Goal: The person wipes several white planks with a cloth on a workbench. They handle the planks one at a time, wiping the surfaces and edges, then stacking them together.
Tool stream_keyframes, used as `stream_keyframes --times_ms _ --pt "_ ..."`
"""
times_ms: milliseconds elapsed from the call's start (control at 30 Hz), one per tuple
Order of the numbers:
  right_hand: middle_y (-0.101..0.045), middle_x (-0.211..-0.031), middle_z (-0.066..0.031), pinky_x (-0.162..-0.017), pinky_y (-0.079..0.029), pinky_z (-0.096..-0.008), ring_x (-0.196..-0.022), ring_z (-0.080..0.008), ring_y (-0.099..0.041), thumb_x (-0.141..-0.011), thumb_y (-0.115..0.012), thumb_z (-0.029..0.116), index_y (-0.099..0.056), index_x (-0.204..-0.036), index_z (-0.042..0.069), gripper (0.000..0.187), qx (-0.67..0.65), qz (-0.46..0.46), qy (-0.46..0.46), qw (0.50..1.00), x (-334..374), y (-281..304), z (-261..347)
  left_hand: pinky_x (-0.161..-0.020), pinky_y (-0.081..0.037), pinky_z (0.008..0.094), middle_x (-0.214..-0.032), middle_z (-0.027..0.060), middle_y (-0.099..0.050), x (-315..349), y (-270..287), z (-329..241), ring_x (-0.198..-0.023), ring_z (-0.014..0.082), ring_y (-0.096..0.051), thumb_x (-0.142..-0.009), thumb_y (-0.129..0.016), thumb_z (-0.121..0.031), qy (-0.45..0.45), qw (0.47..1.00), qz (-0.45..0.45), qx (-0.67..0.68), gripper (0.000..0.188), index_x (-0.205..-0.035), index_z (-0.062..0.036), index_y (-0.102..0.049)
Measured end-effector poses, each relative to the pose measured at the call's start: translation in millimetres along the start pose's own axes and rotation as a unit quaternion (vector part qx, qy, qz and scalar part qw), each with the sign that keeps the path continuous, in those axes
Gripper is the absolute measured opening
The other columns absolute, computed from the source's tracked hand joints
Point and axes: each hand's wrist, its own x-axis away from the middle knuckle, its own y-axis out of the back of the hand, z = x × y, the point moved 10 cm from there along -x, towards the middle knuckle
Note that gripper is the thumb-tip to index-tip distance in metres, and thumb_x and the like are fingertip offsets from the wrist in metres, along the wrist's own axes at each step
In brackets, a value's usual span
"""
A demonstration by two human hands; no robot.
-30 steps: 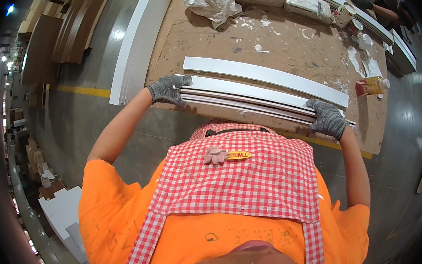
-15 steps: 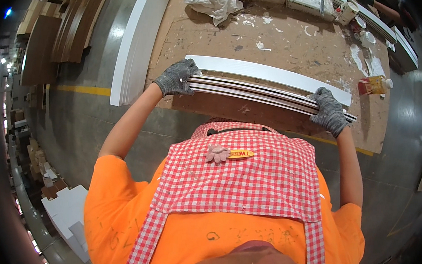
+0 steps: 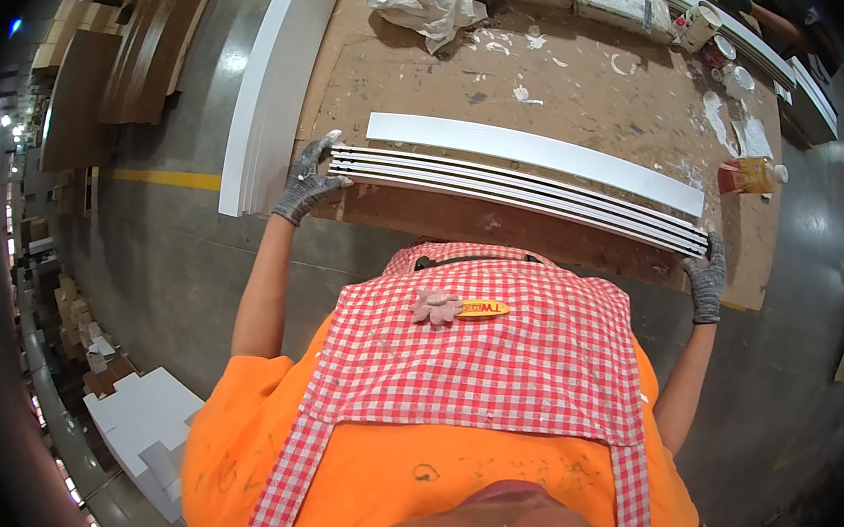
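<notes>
A stack of several narrow white boards [image 3: 518,197] lies edge up along the near side of the brown worktable [image 3: 578,86], with dark gaps between the boards. My left hand [image 3: 307,183], in a grey knit glove, cups the stack's left end, with fingers on the far side and thumb on the near side. At the right end my gloved right hand [image 3: 707,278] grips the boards the same way. Just beyond the stack, a single white board [image 3: 536,161] rests flat and touches neither hand.
Long white panels [image 3: 271,100] stand stacked at the table's left side. Crumpled white plastic [image 3: 427,5] and wrapped blocks [image 3: 623,7] sit at the back. Several small jars [image 3: 737,82] and a yellowish bottle [image 3: 751,176] stand on the right. Brown boards [image 3: 150,49] lean further left.
My hands have moved outward to the two ends of the stack. The stack's boards now sit evenly lined up, and its left end reaches further left. The single board barely shifted.
</notes>
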Motion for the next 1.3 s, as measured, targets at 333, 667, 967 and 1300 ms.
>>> stream_keyframes --times_ms 333,667,967,1300 --pt "-0.061 -0.113 -0.0051 -0.078 -0.048 -0.027 -0.1 -0.0142 -0.055 -0.081 -0.07 0.018 -0.055 -0.126 0.003 0.049 -0.176 0.144 -0.117 0.967 -10 -3 -19 -0.085 -0.049 0.0312 -0.1 0.0095 -0.063 0 13 3 -0.094 0.021 -0.061 -0.071 -0.078 -0.027 0.087 0.994 -0.005 -0.059 0.053 -0.117 -0.0069 -0.061" --pt "-0.063 -0.1 -0.0049 -0.082 -0.046 -0.0317 -0.088 -0.0158 -0.055 -0.092 -0.056 0.042 -0.064 -0.113 0.003 0.045 -0.029 0.117 -0.2 0.972 -13 -5 -37 -0.085 -0.048 0.0398 -0.11 0.0096 -0.063 5 -36 12 -0.098 0.0273 -0.06 -0.088 -0.042 0.003 -0.098 0.891 0.123 -0.426 0.051 -0.129 -0.0258 -0.051" --pt "-0.059 -0.118 -0.018 -0.098 -0.04 -0.0384 -0.109 -0.0336 -0.054 -0.093 -0.05 0.029 -0.058 -0.119 0.001 0.039 0.188 0.014 0.07 0.98 -53 27 -34 -0.083 -0.045 0.0441 -0.099 0.019 -0.065 -38 -3 -10 -0.091 0.0347 -0.061 -0.098 -0.032 -0.048 0.079 0.968 0.023 -0.235 0.053 -0.108 -0.0074 -0.064" --pt "-0.066 -0.099 -0.0166 -0.08 -0.048 -0.0392 -0.09 -0.0322 -0.062 -0.086 -0.055 0.032 -0.065 -0.097 0.0 0.036 0.215 0.155 -0.045 0.963 -110 -46 -10 -0.09 -0.042 0.044 -0.102 0.0245 -0.062 -105 -66 33 -0.099 0.0376 -0.058 -0.094 -0.029 -0.051 0.121 0.931 0.154 -0.309 0.062 -0.095 -0.0016 -0.067"
